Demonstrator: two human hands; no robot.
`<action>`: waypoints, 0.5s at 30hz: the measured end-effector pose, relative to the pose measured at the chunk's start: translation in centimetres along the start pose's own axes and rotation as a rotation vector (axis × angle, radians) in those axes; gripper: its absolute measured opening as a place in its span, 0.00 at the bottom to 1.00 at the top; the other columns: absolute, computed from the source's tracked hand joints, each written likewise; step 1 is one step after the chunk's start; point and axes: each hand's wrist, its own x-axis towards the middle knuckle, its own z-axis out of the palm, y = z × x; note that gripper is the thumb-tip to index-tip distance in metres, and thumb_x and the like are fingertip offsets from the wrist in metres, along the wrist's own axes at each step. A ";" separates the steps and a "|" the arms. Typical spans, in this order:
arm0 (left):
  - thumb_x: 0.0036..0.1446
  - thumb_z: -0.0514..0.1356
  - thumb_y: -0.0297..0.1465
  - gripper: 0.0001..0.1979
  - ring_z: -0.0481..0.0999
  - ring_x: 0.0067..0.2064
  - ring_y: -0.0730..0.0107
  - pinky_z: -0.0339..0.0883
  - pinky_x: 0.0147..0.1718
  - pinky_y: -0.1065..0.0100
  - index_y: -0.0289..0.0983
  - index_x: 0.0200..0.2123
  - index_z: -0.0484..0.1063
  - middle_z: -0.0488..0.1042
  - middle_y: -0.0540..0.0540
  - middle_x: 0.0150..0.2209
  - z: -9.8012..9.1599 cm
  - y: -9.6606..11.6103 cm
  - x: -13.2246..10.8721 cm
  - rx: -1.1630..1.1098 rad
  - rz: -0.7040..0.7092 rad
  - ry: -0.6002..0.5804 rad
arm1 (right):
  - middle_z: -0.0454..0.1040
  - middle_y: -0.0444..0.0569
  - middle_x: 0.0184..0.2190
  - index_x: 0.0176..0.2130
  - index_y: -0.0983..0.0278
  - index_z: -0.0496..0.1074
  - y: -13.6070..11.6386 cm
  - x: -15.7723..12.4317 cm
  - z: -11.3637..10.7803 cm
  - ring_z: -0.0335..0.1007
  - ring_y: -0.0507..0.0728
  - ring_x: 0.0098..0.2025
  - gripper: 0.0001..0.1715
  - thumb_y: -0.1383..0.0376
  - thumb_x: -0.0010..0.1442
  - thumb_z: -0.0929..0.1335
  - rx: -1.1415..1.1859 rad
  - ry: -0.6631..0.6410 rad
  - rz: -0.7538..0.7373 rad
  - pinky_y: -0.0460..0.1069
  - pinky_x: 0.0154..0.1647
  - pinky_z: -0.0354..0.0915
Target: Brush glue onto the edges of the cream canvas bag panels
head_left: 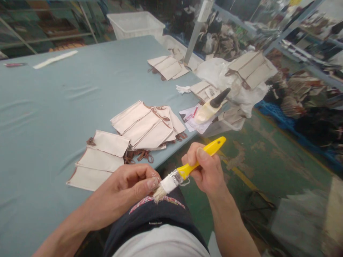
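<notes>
A paintbrush with a yellow handle (214,145) is held by my right hand (210,167), its fingers closed around the handle. White wrapping covers part of its metal band, and a loose thread hangs there. The pale bristles point down to the left, above my lap. Beside the bristles, my left hand (131,189) is closed, with thumb and index finger pinched at their edge; whatever lies between those fingertips is hidden. White flecks mark the left fingertips. Just beyond that hand, a cream fabric panel (103,157) with brown edging lies on the table.
A stack of similar panels (142,125) lies near the edge of the blue-green table (53,107). A pale bottle with a dark tip (207,110) lies on papers at the corner. Beyond are a metal post (197,34), a white bin (135,26) and a plastic-lined container (235,123).
</notes>
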 end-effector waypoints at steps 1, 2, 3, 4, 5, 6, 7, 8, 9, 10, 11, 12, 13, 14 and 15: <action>0.60 0.68 0.62 0.33 0.62 0.29 0.73 0.57 0.28 0.73 0.35 0.34 0.76 0.69 0.52 0.27 0.2 0.0 0.3 0.000 -0.006 0.006 | 0.51 0.33 0.17 0.30 0.61 0.72 -0.1 0.2 -0.4 0.40 0.46 0.16 0.26 0.47 0.73 0.71 0.001 -0.009 -0.002 0.42 0.17 0.42; 0.59 0.68 0.62 0.32 0.62 0.29 0.73 0.57 0.28 0.73 0.35 0.34 0.76 0.70 0.51 0.27 0.4 0.0 0.7 0.001 -0.012 0.014 | 0.52 0.33 0.17 0.30 0.62 0.73 -0.3 0.3 -0.7 0.41 0.46 0.17 0.25 0.48 0.73 0.71 0.002 -0.015 -0.003 0.42 0.17 0.42; 0.59 0.69 0.61 0.32 0.62 0.29 0.73 0.57 0.28 0.73 0.35 0.33 0.76 0.70 0.51 0.27 0.6 -0.1 1.0 0.004 -0.015 0.026 | 0.53 0.33 0.17 0.31 0.62 0.73 -0.4 0.3 -0.9 0.41 0.46 0.17 0.25 0.49 0.73 0.71 0.003 -0.016 -0.002 0.42 0.17 0.42; 0.59 0.70 0.60 0.31 0.62 0.29 0.73 0.56 0.28 0.73 0.35 0.33 0.75 0.69 0.52 0.27 0.8 -0.1 1.3 0.015 -0.014 0.038 | 0.54 0.34 0.18 0.31 0.62 0.73 -0.6 0.4 -1.1 0.42 0.46 0.17 0.25 0.49 0.73 0.71 0.003 -0.016 0.000 0.42 0.17 0.42; 0.59 0.70 0.58 0.30 0.61 0.28 0.73 0.56 0.27 0.73 0.35 0.32 0.75 0.69 0.52 0.26 1.1 -0.1 1.6 0.029 -0.007 0.054 | 0.55 0.34 0.18 0.31 0.62 0.73 -0.7 0.4 -1.3 0.42 0.46 0.17 0.25 0.49 0.73 0.72 0.002 -0.018 0.002 0.42 0.17 0.43; 0.60 0.70 0.56 0.28 0.61 0.28 0.73 0.55 0.27 0.73 0.35 0.31 0.74 0.68 0.53 0.25 1.3 0.0 1.9 0.047 0.006 0.072 | 0.55 0.34 0.18 0.31 0.62 0.74 -0.9 0.5 -1.5 0.42 0.46 0.17 0.24 0.49 0.73 0.72 0.000 -0.024 0.007 0.42 0.17 0.43; 0.61 0.69 0.54 0.26 0.60 0.28 0.74 0.55 0.26 0.73 0.36 0.31 0.74 0.67 0.53 0.25 1.5 0.1 2.2 0.068 0.025 0.092 | 0.56 0.34 0.18 0.31 0.62 0.74 -1.0 0.5 -1.6 0.41 0.46 0.17 0.24 0.49 0.73 0.72 -0.002 -0.025 0.006 0.42 0.17 0.43; 0.62 0.69 0.52 0.25 0.60 0.27 0.74 0.55 0.26 0.73 0.36 0.30 0.73 0.66 0.53 0.25 1.7 0.3 2.4 0.092 0.046 0.114 | 0.56 0.34 0.18 0.31 0.62 0.74 -1.1 0.6 -1.9 0.41 0.46 0.17 0.24 0.49 0.73 0.72 -0.004 -0.019 -0.003 0.42 0.17 0.43; 0.62 0.68 0.51 0.24 0.59 0.27 0.74 0.54 0.26 0.73 0.36 0.29 0.72 0.66 0.53 0.24 1.9 0.5 2.6 0.119 0.065 0.139 | 0.55 0.34 0.17 0.31 0.62 0.75 -1.3 0.7 -2.1 0.41 0.46 0.17 0.24 0.49 0.73 0.72 -0.003 -0.009 -0.024 0.42 0.17 0.44; 0.61 0.68 0.49 0.23 0.59 0.27 0.74 0.54 0.25 0.73 0.37 0.28 0.71 0.65 0.54 0.24 2.1 0.6 2.7 0.147 0.080 0.171 | 0.54 0.33 0.17 0.31 0.61 0.75 -1.4 0.8 -2.4 0.41 0.46 0.16 0.24 0.49 0.73 0.72 0.003 0.005 -0.053 0.42 0.16 0.44; 0.61 0.67 0.48 0.22 0.58 0.26 0.74 0.54 0.25 0.73 0.37 0.27 0.71 0.64 0.54 0.24 2.2 0.7 2.7 0.175 0.090 0.207 | 0.54 0.33 0.16 0.31 0.61 0.75 -1.6 0.9 -2.8 0.42 0.47 0.16 0.24 0.49 0.73 0.72 0.014 0.026 -0.085 0.42 0.16 0.45; 0.61 0.67 0.48 0.21 0.57 0.26 0.74 0.53 0.24 0.73 0.38 0.27 0.70 0.63 0.55 0.23 2.3 0.7 2.7 0.203 0.096 0.242 | 0.53 0.33 0.15 0.30 0.60 0.75 -1.8 1.1 -3.1 0.42 0.47 0.16 0.24 0.49 0.73 0.72 0.029 0.048 -0.117 0.42 0.16 0.45; 0.61 0.66 0.49 0.21 0.56 0.26 0.74 0.53 0.24 0.72 0.39 0.27 0.69 0.62 0.55 0.23 2.2 0.6 2.7 0.226 0.109 0.281 | 0.52 0.33 0.15 0.29 0.60 0.74 -2.0 1.2 -3.4 0.42 0.48 0.16 0.24 0.48 0.72 0.73 0.046 0.069 -0.141 0.41 0.16 0.45; 0.63 0.64 0.49 0.21 0.56 0.26 0.73 0.54 0.24 0.72 0.39 0.28 0.68 0.61 0.56 0.23 2.1 0.3 2.7 0.239 0.126 0.316 | 0.52 0.33 0.14 0.29 0.59 0.74 -2.2 1.3 -3.7 0.42 0.48 0.16 0.25 0.48 0.71 0.73 0.061 0.088 -0.152 0.41 0.16 0.45; 0.66 0.62 0.50 0.22 0.57 0.26 0.73 0.55 0.25 0.71 0.40 0.29 0.67 0.61 0.56 0.24 1.9 0.0 2.6 0.246 0.150 0.349 | 0.51 0.33 0.14 0.28 0.59 0.74 -2.4 1.4 -4.0 0.41 0.48 0.16 0.25 0.47 0.70 0.74 0.074 0.106 -0.153 0.41 0.16 0.45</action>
